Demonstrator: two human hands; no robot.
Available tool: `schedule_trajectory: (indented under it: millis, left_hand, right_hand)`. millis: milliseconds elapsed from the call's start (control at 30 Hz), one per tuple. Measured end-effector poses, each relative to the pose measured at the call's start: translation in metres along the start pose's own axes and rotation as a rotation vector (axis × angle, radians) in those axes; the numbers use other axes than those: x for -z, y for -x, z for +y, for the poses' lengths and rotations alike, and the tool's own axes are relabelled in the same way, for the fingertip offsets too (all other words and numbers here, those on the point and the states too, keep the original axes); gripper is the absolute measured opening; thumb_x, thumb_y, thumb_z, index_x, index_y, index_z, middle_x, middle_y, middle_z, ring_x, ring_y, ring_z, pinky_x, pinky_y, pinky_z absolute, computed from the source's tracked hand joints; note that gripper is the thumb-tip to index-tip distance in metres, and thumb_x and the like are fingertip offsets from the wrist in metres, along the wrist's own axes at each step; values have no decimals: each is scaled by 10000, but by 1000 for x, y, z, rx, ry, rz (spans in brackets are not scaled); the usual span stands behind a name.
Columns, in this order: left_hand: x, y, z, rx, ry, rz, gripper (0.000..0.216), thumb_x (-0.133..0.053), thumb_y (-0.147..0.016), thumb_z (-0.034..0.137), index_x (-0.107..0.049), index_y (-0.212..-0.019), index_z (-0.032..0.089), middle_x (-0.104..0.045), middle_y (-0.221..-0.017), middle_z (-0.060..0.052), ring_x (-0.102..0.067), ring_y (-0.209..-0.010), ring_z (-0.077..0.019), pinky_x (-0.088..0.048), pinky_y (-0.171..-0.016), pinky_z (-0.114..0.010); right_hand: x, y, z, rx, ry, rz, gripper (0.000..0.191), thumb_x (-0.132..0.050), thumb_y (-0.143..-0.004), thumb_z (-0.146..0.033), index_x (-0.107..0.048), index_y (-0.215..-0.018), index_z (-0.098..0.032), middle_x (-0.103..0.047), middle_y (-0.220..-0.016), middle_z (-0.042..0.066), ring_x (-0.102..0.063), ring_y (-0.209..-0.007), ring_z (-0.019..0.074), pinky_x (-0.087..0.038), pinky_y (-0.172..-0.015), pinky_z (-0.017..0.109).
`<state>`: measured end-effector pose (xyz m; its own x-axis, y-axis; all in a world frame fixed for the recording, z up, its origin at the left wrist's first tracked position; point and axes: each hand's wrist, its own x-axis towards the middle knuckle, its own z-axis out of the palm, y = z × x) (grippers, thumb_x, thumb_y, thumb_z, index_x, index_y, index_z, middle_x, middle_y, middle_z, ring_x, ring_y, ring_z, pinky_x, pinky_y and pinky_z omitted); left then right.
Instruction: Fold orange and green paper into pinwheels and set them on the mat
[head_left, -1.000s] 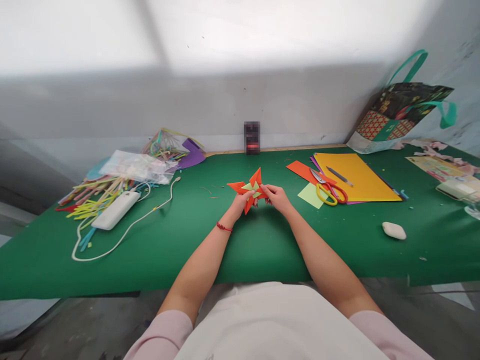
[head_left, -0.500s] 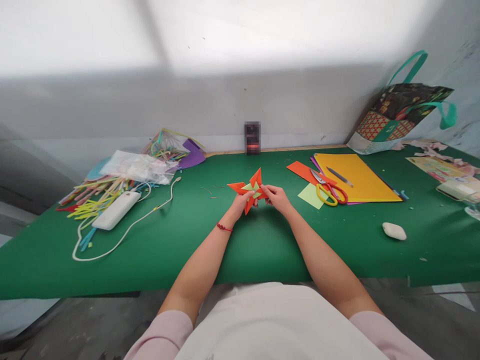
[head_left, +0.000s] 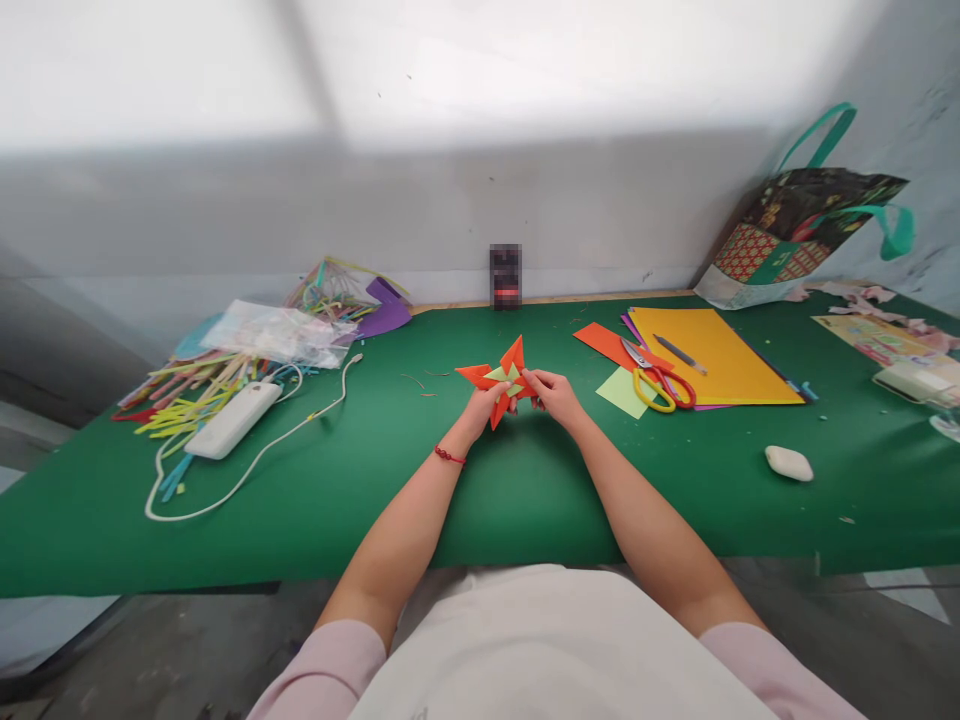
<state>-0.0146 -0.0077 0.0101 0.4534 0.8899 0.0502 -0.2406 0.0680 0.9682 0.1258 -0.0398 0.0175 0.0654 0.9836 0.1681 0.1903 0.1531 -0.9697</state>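
Note:
Between my hands is a folded paper pinwheel (head_left: 513, 352) with orange points and a light green middle, held above the green table. My left hand (head_left: 480, 412) is closed on its lower left part, the thumb lying on the green middle. My right hand (head_left: 553, 395) pinches the right-hand point, thumb on top, and covers most of that point. The fingers underneath are partly hidden by the paper. To the right lie a light green paper square (head_left: 624, 392), an orange paper strip (head_left: 600, 343) and scissors (head_left: 661, 385) with one yellow and one red handle.
A yellow paper stack (head_left: 739, 360) carries a grey pen (head_left: 679, 353). Nearer me on the right sits a white oval case (head_left: 789, 463). At left are a white power bank (head_left: 234, 420) with its cable and many paper strips (head_left: 169, 420). A patterned bag (head_left: 799, 235) stands back right.

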Motion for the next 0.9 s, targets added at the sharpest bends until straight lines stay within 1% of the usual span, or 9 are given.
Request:
schedule_trajectory:
  millis: [100, 200, 300, 400, 533, 633, 700, 767, 900]
  left_hand:
    - [0, 1, 0, -1, 5, -5, 254, -563, -760, 394, -592, -737, 143, -539, -434, 14, -496, -407, -111, -435, -490, -252]
    - [0, 2, 0, -10, 15, -23, 390, -525, -794, 508, -628, -800, 131, -535, -437, 10, -498, -415, -110, -435, -498, -247]
    - [1, 2, 1, -25, -18, -42, 465, -522, -791, 554, -653, -914, 124, -533, -442, 17, -503, -428, -108, -437, -513, -240]
    - [3, 2, 0, -37, -70, -51, 506, -521, -786, 574, -654, -968, 121, -526, -427, 26, -499, -422, -106, -434, -517, -235]
    - [7, 2, -2, -26, -118, -61, 508, -522, -784, 578, -655, -951, 117, -520, -409, 30, -501, -414, -107, -431, -517, -232]
    - [6, 2, -1, -14, -125, -44, 466, -516, -791, 570, -651, -846, 127, -518, -402, 24, -505, -410, -109, -432, -516, -235]
    - [4, 1, 1, -19, -132, -20, 425, -526, -796, 546, -628, -739, 138, -528, -415, 13, -516, -422, -111, -437, -527, -241]
    - [1, -1, 2, -14, -138, 42, 370, -566, -790, 496, -611, -688, 143, -563, -462, -3, -544, -463, -120, -443, -544, -244]
    - [7, -7, 2, 32, -124, 258, 208, -657, -746, 356, -638, -768, 150, -654, -642, -25, -594, -579, -132, -435, -547, -225]
  right_hand:
    - [0, 0, 0, 0, -7, 4, 505, -510, -697, -680, -606, -654, -187, -445, -441, -37, -415, -398, 102, -332, -395, 239]
    - [0, 0, 0, 4, -18, -1, 484, -536, -684, -656, -636, -697, -183, -449, -436, -41, -410, -392, 101, -330, -395, 242]
    - [1, 0, -1, 12, -18, -14, 468, -562, -668, -633, -660, -719, -179, -447, -428, -44, -406, -395, 100, -332, -402, 247]
    - [0, 1, -1, 10, -15, -11, 459, -577, -655, -617, -673, -715, -172, -446, -430, -42, -397, -400, 99, -334, -409, 253]
    - [-1, 2, -2, 8, -11, -11, 432, -596, -640, -592, -677, -687, -170, -470, -459, -33, -390, -410, 95, -334, -417, 257]
    - [-1, 2, -2, 18, -14, -14, 410, -598, -654, -563, -692, -711, -169, -476, -462, -32, -382, -414, 94, -340, -428, 260]
    - [1, 1, -2, 33, -14, 1, 403, -597, -665, -553, -706, -739, -173, -492, -475, -27, -387, -423, 95, -349, -437, 260]
    - [2, -1, 0, 42, -24, 44, 403, -602, -666, -551, -717, -759, -176, -516, -492, -20, -395, -427, 97, -360, -437, 261]
    - [4, -6, 7, 21, -58, 150, 409, -613, -660, -538, -721, -801, -170, -576, -538, 4, -446, -443, 114, -398, -421, 272]
